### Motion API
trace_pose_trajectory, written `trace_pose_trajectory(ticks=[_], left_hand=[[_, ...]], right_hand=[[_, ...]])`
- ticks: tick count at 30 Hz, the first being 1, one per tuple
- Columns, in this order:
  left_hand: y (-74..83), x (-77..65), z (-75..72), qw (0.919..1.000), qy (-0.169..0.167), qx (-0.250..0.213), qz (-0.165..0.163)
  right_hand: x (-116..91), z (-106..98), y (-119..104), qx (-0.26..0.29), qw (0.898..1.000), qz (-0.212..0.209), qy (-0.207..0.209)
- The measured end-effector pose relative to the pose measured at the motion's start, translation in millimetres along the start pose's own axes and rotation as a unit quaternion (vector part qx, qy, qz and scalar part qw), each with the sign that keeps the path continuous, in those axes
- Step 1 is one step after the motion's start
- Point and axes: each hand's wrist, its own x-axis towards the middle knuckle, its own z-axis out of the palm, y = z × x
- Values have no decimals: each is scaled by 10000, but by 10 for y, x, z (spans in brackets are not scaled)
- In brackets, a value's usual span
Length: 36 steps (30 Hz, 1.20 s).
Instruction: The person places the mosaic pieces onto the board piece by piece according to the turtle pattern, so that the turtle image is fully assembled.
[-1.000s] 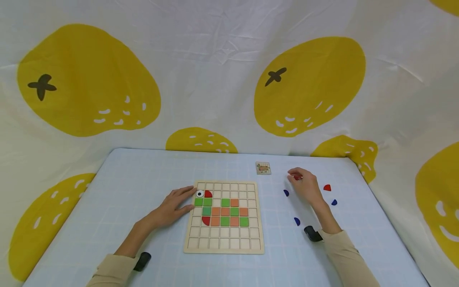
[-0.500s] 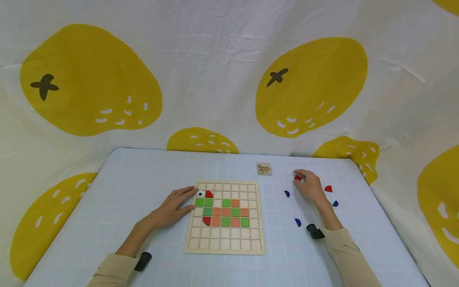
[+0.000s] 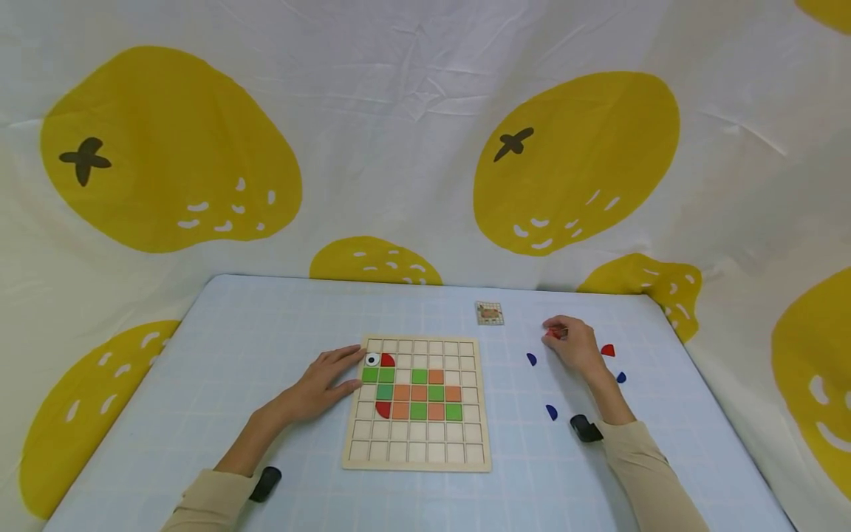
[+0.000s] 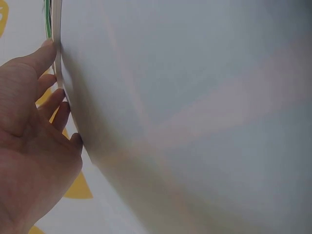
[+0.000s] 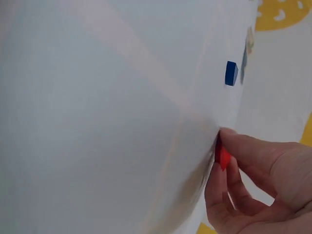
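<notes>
My left hand [image 3: 320, 384] rests at the left edge of a wooden grid board [image 3: 415, 456], its fingertips against the side, as the left wrist view also shows. Green, orange and red tiles fill part of the grid, with a round eye tile [image 3: 371, 360] at upper left. To the right of the board, my right hand [image 3: 575, 346] pinches a small red piece [image 5: 224, 158] between thumb and fingers, low over the table. The fingers cover part of that piece. Another red quarter-round piece [image 3: 608, 350] lies just right of this hand.
Blue half-round pieces lie about the right hand: one [image 3: 532, 359] to its left, one [image 3: 552, 412] nearer the front, and a blue piece [image 3: 621, 377] by the forearm. A small pattern card [image 3: 489, 313] lies behind the board. A patterned cloth [image 3: 399, 148] hangs behind the table.
My right hand has shifted slightly right and nearer, and the red piece has turned between its fingers. The left hand and the board stay as they were.
</notes>
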Motion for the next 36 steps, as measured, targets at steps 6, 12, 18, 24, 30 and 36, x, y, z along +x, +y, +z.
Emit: trace_pose_trajectory(ticks=[6,12,18,24,30,36], left_hand=[[2,3,7,10000,8,45,-32],[1,5,12,10000,9,39,-24],[17,5,6,10000,32,40,-12],[3,3,15,10000,28,58,-9],[5,3,15,10000,31,78,-15],[20,-6,6,10000,31,67,-56]], right_hand=[[-26,-13,-9,76,9998,-177,-24],[-68,16,-65,65,9995,-265,-184],[-109,52,-179,158,9983,-466,-299],[-163,110,-349,181,9975,-603,-329],[-211,195,-516,207,9962,-786,-310],[-203,312,-639,417,9929,-1033,-413]])
